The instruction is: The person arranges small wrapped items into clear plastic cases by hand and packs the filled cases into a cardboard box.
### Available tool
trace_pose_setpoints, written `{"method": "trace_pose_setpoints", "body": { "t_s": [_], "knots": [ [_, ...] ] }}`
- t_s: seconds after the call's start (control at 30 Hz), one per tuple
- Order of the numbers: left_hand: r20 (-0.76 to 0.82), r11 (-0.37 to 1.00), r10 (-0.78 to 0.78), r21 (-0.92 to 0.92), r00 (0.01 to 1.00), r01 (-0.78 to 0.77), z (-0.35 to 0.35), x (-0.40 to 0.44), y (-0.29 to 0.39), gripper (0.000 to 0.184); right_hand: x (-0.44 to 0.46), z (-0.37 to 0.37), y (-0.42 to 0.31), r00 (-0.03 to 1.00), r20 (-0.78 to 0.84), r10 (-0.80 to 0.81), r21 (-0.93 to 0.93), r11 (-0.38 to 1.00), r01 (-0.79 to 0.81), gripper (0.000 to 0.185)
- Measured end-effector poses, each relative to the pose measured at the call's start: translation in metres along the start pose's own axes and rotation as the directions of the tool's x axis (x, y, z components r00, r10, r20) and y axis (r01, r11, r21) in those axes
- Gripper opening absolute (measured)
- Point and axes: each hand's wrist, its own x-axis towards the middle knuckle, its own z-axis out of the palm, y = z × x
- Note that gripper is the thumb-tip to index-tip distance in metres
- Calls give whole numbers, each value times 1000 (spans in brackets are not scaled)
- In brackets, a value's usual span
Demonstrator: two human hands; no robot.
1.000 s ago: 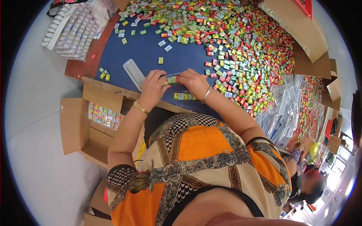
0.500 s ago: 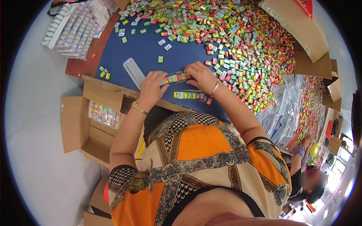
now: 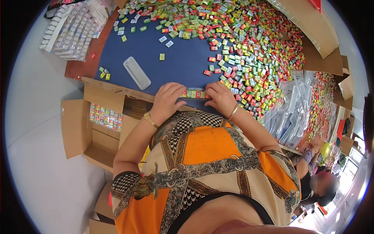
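Between my hands is a clear plastic tray (image 3: 195, 98) with a single row of small red, green and yellow wrapped packets (image 3: 193, 94). My left hand (image 3: 168, 100) grips its left end, with thumb and fingers curled round it. At the right end my right hand (image 3: 221, 99) holds it the same way. The tray lies close to the table's front edge, and whether another tray is under it I cannot tell. Up and to the left rests an empty clear plastic tray (image 3: 137, 73), tilted on the blue surface, touched by neither hand.
A big heap of loose packets (image 3: 249, 58) covers the back and right of the blue table (image 3: 117, 54). Stacked clear plastic trays (image 3: 292, 109) lie at the right. An open carton (image 3: 74, 128) stands at the lower left, blister packs (image 3: 76, 35) at the back left. A co-worker (image 3: 307, 183) sits at the right.
Both hands have brought the filled tray toward my body and slightly right, over where a second filled tray lay. That second tray no longer shows separately. The empty tray at left is now fully uncovered.
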Motion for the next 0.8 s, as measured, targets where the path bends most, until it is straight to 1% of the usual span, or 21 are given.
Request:
{"method": "trace_pose_setpoints", "body": {
  "t_s": [0.03,0.07,0.1,0.13,0.2,0.23,0.27,0.3,0.33,0.4,0.43,0.47,0.5,0.57,0.6,0.67,0.7,0.73,0.77,0.8],
  "knots": [
    [-35,1000,15,21,999,-14,-3,-1,-2,40,1,0,-1,999,-37,8,11,1000,-7,39],
    [-32,1000,14,28,999,-14,-7,-3,-7,40,4,0,-1,999,-42,5,15,1000,-4,39],
    [-162,984,-124,109,979,143,-12,-6,-14,39,9,-1,2,998,-60,20,36,999,-18,37],
    [-298,939,-244,167,923,302,-19,-9,-22,38,13,-2,5,996,-79,38,57,998,-34,36],
    [-469,790,-393,269,791,551,-37,-5,-49,44,29,-1,7,993,-100,61,81,995,-52,34],
    [-467,790,-392,271,793,550,-42,-3,-65,44,46,5,1,993,-96,72,132,989,-59,31],
    [-436,672,-568,245,698,699,-46,0,-80,47,64,14,-7,992,-92,82,182,981,-64,28],
    [-403,525,-717,224,569,821,-46,4,-91,49,83,23,-15,995,-93,41,213,977,-21,26],
    [-409,524,-715,224,568,822,-43,7,-96,49,104,34,-25,995,-95,-3,244,969,26,25],
    [-322,508,-790,133,522,851,-35,8,-107,48,141,43,-52,994,100,-36,201,979,15,28],
    [-275,493,-822,90,498,865,-31,7,-110,48,157,54,-63,994,96,-44,205,978,24,28],
    [-283,491,-821,94,496,866,-27,4,-111,48,170,67,-72,989,148,-4,121,993,-14,30],
    [-305,491,-824,39,478,870,-20,3,-111,47,178,76,-75,980,196,43,33,998,-50,31],
    [-346,490,-829,-72,439,869,-13,-1,-114,45,182,86,-72,979,195,60,32,997,-68,30],
    [-351,489,-828,-73,437,869,-12,-3,-118,45,185,91,-70,976,200,81,27,996,-88,29],
    [-242,491,-867,-266,436,829,-8,-7,-123,43,188,91,-67,972,213,95,18,995,-101,27],
    [-185,479,-878,-361,442,800,-6,-8,-124,42,188,83,-63,959,259,118,47,990,-135,25],
    [-184,478,-878,-364,441,800,-8,-6,-118,42,187,74,-59,942,304,144,74,982,-174,22],
    [-151,440,-894,-485,423,756,-11,-3,-111,40,186,69,-56,923,345,170,98,972,-215,20],
    [-117,394,-904,-598,410,698,-13,1,-104,39,187,67,-53,924,341,173,94,972,-217,20]
  ]
}}
